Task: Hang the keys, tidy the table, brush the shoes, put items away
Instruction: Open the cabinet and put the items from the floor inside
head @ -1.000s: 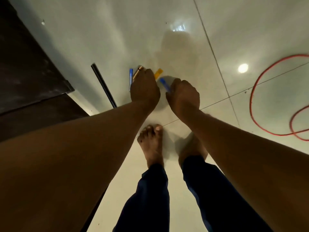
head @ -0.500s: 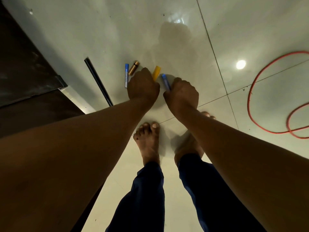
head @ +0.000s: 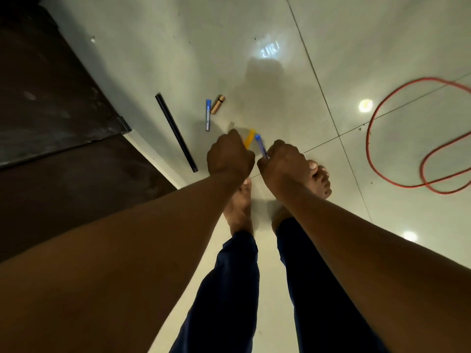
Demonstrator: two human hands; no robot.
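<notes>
Both hands have lifted off the floor [head: 158,59] since a second ago. The left hand [head: 229,156] then covered part of the gold cylinder [head: 217,104] and sat beside the blue-capped stick [head: 208,115]; now it has drawn back toward the feet, and both of those lie bare on the tile, just beside each other and well clear of the hand. Its grip is clenched around a yellow piece [head: 249,138], which pokes out past the knuckles. The right hand [head: 284,164] has risen with it and holds a blue pen [head: 262,147] in a closed grip, the pen's tip slanting up and left toward the yellow piece. How much of either item sits inside the fists is hidden, so I cannot say whether anything more is held there. The black rod [head: 175,132] rests on the floor to the left, near the dark furniture edge [head: 63,103]. The red cable [head: 397,138] loops on the tiles far right, as before.
</notes>
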